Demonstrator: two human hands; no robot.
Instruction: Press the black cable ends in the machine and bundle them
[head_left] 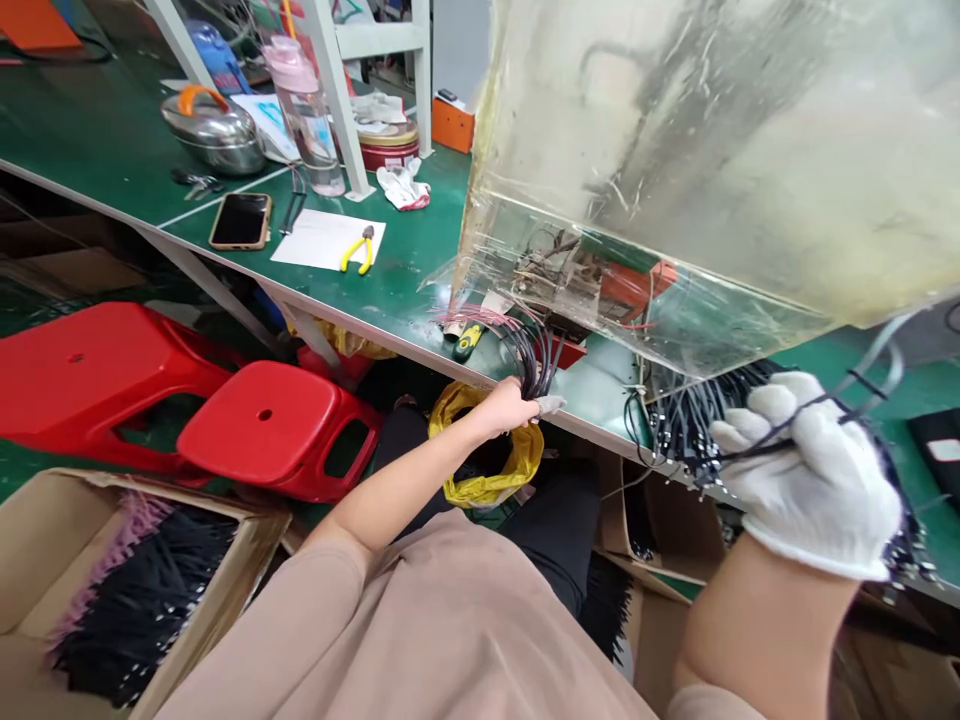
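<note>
Left hand (514, 406), bare, fist closed on a small bunch of black wires (534, 358) at the green bench (420, 270) edge below the clear guard (712, 150) — apparently to keep ends aligned — gloved right hand (814, 485) clamped round the larger wire bundle (677, 430), steadying it on the bench.

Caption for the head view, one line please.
Bare left hand grips black wires at the green bench edge; gloved right hand holds a wire bundle.

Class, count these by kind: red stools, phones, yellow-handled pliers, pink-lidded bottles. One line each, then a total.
Red stools: 2
Phone: 1
Yellow-handled pliers: 1
Pink-lidded bottle: 1
Total: 5
</note>
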